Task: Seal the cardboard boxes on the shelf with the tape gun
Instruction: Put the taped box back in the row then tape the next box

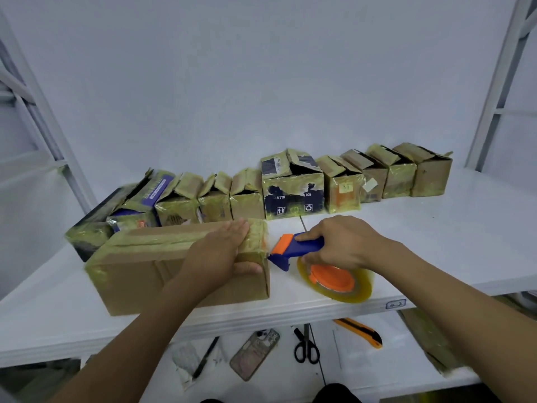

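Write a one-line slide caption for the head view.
Left hand steadies a cardboard box while the right hand holds the tape gun at its end.

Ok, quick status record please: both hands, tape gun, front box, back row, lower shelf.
Left hand: pressing flat on right end of front box
Right hand: grips tape gun handle
Tape gun: nose at that box's right end
Front box: flaps closed, tape along top seam
Back row: boxes, flaps ajar
Lower shelf: phone, scissors, utility knife

tape gun (302,250) right of front box (180,271), box row (290,184) behind
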